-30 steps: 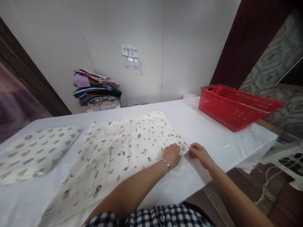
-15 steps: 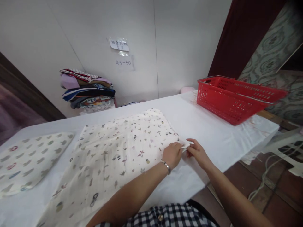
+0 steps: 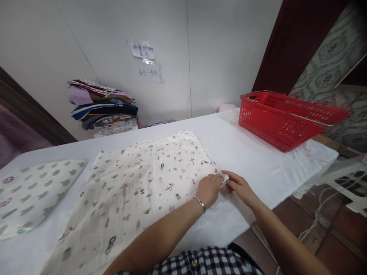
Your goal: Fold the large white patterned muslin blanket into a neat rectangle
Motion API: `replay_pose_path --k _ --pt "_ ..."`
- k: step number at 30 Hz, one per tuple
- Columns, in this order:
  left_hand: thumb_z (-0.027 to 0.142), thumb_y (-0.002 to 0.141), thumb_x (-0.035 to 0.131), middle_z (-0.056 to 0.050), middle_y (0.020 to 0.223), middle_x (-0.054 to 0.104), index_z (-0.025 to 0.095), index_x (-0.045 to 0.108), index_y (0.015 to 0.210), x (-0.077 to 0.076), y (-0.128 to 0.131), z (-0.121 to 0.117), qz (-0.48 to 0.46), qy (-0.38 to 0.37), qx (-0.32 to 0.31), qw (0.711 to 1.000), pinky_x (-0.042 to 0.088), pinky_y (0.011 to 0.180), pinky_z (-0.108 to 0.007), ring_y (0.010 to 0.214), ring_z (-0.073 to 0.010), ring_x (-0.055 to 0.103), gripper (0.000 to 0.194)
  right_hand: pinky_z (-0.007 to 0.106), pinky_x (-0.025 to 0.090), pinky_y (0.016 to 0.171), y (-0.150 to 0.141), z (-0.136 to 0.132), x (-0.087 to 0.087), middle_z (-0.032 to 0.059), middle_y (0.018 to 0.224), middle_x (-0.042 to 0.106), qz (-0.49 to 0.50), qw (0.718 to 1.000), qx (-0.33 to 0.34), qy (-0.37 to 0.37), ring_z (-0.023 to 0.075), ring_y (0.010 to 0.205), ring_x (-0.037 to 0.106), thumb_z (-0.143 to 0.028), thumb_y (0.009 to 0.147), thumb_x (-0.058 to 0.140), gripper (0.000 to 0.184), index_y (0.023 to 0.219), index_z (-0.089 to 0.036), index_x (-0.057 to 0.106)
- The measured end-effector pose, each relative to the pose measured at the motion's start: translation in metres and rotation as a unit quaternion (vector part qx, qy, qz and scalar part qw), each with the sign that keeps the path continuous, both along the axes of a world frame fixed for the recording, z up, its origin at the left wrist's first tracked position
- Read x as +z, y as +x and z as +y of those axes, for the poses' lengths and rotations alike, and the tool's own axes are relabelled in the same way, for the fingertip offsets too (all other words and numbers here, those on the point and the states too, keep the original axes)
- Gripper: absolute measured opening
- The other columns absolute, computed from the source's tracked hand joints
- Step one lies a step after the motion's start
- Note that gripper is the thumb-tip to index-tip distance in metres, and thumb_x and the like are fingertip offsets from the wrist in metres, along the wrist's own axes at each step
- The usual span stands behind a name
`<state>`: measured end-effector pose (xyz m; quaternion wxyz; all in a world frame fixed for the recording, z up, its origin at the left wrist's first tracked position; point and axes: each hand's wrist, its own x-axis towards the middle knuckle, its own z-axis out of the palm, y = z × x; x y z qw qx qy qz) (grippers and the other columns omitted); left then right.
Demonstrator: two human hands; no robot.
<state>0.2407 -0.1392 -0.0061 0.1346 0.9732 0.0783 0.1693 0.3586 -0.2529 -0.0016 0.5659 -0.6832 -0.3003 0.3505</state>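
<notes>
Closer to the left hand (image 3: 210,191) than a second ago, the right hand (image 3: 239,188) now has thumb and fingers nearly together, pinching a gathered corner of the cream palm-print cloth (image 3: 149,172). The left curls over that edge, fingertips hidden, so I can't tell its grip. Seen from the red plastic basket (image 3: 275,126), the cloth spreads leftward and nearer the person; farther left lies a grey-patterned cloth (image 3: 37,187).

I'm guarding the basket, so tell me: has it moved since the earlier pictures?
No. The view shifted slightly, but the basket sits at the same place by the table's right end.
</notes>
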Motion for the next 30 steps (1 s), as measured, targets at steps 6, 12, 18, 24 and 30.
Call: replay_pose_path --k 6,12,18,24,30 --pt "0.016 0.087 0.043 -0.002 0.106 0.061 0.019 0.054 0.106 0.004 0.000 0.001 0.016 -0.023 0.005 1.000 0.046 0.079 -0.030 0.096 -0.0173 0.052 0.022 0.026 0.043 0.054 0.003 -0.002 -0.007 -0.0047 0.055 0.055 -0.060 0.998 0.023 -0.012 0.0129 0.052 0.051 -0.026 0.071 0.048 0.034 0.104 -0.020 0.056" --pt "0.008 0.080 0.044 -0.002 0.106 0.061 0.021 0.053 0.105 0.008 -0.030 0.005 0.043 -0.040 0.041 0.997 0.046 0.080 -0.033 0.097 -0.0181 0.052 0.029 0.027 0.043 0.055 0.007 -0.004 -0.007 -0.0031 0.056 0.057 -0.006 0.999 0.013 0.040 0.0143 0.054 0.053 -0.031 0.074 0.054 0.020 0.091 -0.020 0.053" --pt "-0.004 0.067 0.039 -0.004 0.109 0.063 0.018 0.059 0.103 0.005 -0.140 0.027 0.041 -0.016 0.186 0.982 0.046 0.088 -0.035 0.101 -0.0189 0.054 0.047 0.029 0.045 0.056 0.005 -0.005 -0.006 -0.0020 0.061 0.056 0.036 0.998 -0.042 0.034 0.0154 0.056 0.054 -0.043 0.074 0.061 0.029 0.089 -0.020 0.053" --pt "0.000 0.059 0.039 -0.004 0.115 0.063 0.020 0.059 0.112 -0.019 -0.303 0.044 0.041 0.083 0.417 0.904 0.044 0.093 -0.036 0.110 -0.0216 0.054 0.060 0.023 0.040 0.046 0.005 -0.003 -0.012 -0.0038 0.050 0.052 0.012 0.996 -0.093 0.002 0.0121 0.048 0.047 -0.047 0.064 0.071 0.037 0.085 -0.021 0.055" --pt "0.012 0.065 0.041 -0.007 0.123 0.057 0.018 0.057 0.115 -0.013 -0.402 0.045 0.065 0.031 0.602 0.795 0.043 0.093 -0.037 0.115 -0.0244 0.050 0.053 0.024 0.044 0.043 0.008 -0.002 -0.009 -0.0010 0.058 0.056 0.059 0.990 -0.129 0.011 0.0137 0.050 0.050 -0.044 0.048 0.078 0.041 0.077 -0.022 0.060"
